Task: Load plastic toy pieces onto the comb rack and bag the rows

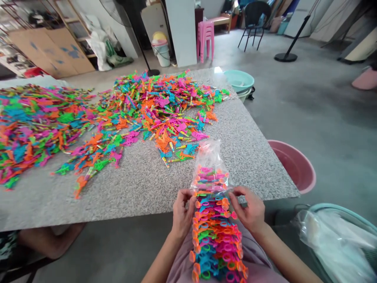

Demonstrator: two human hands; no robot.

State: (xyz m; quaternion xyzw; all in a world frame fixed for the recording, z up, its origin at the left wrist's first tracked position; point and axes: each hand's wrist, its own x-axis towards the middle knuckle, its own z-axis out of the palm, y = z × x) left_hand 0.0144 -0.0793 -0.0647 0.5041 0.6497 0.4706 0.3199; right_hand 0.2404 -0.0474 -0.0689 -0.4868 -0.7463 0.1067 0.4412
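Observation:
A clear plastic bag (209, 155) lies over the table's front edge with its mouth toward me. Inside its near part sits the far end of a long stack of colourful small plastic toys (216, 236); the rest of the stack runs down over my lap, with orange round tips along both sides. At the left corner of the bag's mouth, my left hand (184, 212) pinches the film. My right hand (249, 208) is closed on the opposite edge, thumb and forefinger together, beside the stack.
Loose heaps of similar plastic toys (167, 98) spread across the speckled stone table (141, 184). To the right stand a pink tub (309, 173), a turquoise basin (240, 78) and a basket holding clear bags (338, 239). Another person's limb (53, 239) shows under the table at left.

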